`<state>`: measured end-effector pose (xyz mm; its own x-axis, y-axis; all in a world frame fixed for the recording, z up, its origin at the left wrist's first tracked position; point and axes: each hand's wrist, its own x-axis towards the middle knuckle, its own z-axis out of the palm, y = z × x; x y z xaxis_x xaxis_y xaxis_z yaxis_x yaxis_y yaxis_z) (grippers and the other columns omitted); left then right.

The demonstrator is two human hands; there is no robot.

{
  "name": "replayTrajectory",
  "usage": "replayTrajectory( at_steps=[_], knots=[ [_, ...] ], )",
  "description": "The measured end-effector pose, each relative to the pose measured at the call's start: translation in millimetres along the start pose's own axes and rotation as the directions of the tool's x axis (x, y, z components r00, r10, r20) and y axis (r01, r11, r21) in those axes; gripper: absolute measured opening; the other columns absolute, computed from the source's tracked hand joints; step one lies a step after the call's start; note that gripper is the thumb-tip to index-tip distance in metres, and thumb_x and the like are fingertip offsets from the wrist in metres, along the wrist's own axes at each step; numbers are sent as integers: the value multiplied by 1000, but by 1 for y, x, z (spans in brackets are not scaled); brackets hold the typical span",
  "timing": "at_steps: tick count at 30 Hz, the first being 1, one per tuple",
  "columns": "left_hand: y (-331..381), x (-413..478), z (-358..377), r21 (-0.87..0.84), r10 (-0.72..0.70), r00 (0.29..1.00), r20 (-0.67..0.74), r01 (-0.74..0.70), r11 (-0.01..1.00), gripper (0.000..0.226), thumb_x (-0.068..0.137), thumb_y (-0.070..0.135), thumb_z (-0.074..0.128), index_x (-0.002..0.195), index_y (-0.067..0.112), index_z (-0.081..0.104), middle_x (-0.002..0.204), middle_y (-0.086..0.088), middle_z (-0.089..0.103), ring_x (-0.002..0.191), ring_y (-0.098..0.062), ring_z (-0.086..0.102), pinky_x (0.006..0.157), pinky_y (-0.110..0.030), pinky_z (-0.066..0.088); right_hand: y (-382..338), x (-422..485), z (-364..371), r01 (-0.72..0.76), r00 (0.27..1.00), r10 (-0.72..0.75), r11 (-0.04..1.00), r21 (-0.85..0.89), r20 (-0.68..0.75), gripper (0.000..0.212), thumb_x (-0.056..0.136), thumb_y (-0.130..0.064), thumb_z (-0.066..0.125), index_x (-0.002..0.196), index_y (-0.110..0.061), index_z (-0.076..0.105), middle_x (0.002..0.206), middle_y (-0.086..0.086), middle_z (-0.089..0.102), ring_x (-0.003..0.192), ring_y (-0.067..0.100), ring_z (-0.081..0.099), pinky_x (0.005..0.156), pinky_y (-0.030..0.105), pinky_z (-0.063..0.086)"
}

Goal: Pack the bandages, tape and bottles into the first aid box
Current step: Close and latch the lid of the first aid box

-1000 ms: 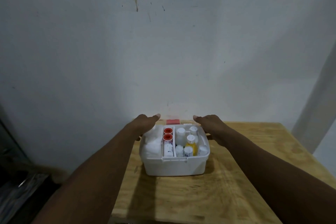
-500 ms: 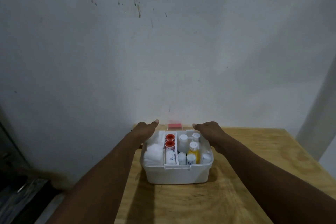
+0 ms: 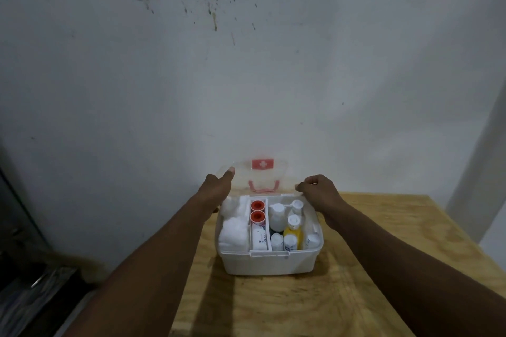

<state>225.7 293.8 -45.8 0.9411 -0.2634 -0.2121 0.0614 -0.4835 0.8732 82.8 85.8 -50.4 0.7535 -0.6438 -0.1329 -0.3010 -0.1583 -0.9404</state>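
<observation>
Lid (image 3: 276,176) now raised upright behind first aid box (image 3: 268,264), formerly down. Left hand (image 3: 217,190), right hand (image 3: 319,190) each pinching lid side edge.

light plywood table (image 3: 356,268) butted against a dull white wall (image 3: 246,76), wall speckled with dark stains (image 3: 213,16) up high. dim lighting. dark clutter on the floor (image 3: 30,290) at lower left, details unclear.
</observation>
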Motion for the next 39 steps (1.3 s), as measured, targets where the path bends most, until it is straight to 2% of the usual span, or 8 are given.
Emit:
replayTrajectory(
  at_steps=[6, 12, 14, 17, 28, 31, 35, 39],
  knots=[
    [3, -7, -6, -39, 29, 998, 57, -26, 999, 97, 85, 84, 14, 149, 17, 40, 143, -11, 52, 109, -25, 53, 88, -42, 43, -6, -7, -6, -11, 1000, 9, 997, 80, 21, 44, 84, -31, 58, 125, -16, 50, 115, 6, 60, 104, 22, 62, 94, 44, 50],
    [10, -22, -12, -118, -18, 996, 82, 28, 993, 100, 83, 86, 9, 152, 18, 37, 155, -12, 42, 136, -36, 43, 111, -49, 32, -13, -11, -6, 27, 999, -23, 994, 102, -34, 19, 87, -24, 44, 93, -10, 56, 112, 19, 64, 103, 33, 63, 83, 42, 49],
    [9, -24, -17, -155, -18, 996, 87, 31, 987, 108, 77, 90, 8, 150, 18, 40, 154, -14, 44, 137, -39, 43, 114, -55, 32, -15, -13, -7, 14, 999, -10, 991, 135, -32, 22, 92, -23, 41, 96, -13, 60, 113, 15, 66, 101, 29, 64, 80, 40, 49],
    [7, -27, -24, -195, -16, 999, 49, 25, 980, 106, 78, 89, 8, 140, 16, 52, 143, -16, 53, 131, -40, 48, 113, -58, 34, -17, -18, -10, -4, 1000, 9, 981, 193, -25, 31, 96, -24, 37, 113, -15, 61, 115, 7, 66, 97, 22, 64, 66, 30, 43],
    [2, -42, -37, -211, 34, 999, 40, -24, 977, 79, 92, 77, 15, 106, 15, 62, 122, -15, 64, 111, -35, 62, 104, -51, 46, -16, -31, -21, 3, 999, 4, 993, 122, -51, 40, 98, -33, 34, 105, -9, 66, 105, 3, 70, 95, 21, 64, 81, 40, 44],
    [0, -47, -38, -186, 43, 998, 38, -36, 982, 73, 93, 75, 17, 97, 17, 61, 116, -13, 65, 109, -34, 63, 104, -51, 47, -13, -33, -23, 23, 998, -17, 993, 118, -52, 45, 100, -39, 36, 89, -9, 67, 99, 3, 70, 93, 21, 64, 83, 40, 46],
    [-9, -54, -38, -121, 48, 998, 43, -42, 992, 78, 95, 73, 21, 100, 10, 67, 110, -11, 68, 103, -32, 63, 99, -49, 49, -6, -38, -25, 65, 997, -61, 995, 79, -54, 35, 97, -38, 48, 88, -10, 67, 94, 6, 71, 86, 21, 64, 74, 36, 46],
    [-11, -63, -30, 15, 67, 994, 90, -68, 998, 72, 100, 65, 26, 110, 7, 67, 115, -10, 66, 103, -30, 62, 92, -44, 50, 7, -40, -22, 163, 986, -167, 981, -110, -27, 25, 94, -31, 57, 92, -9, 68, 101, 8, 70, 92, 22, 65, 86, 43, 54]
  ],
)
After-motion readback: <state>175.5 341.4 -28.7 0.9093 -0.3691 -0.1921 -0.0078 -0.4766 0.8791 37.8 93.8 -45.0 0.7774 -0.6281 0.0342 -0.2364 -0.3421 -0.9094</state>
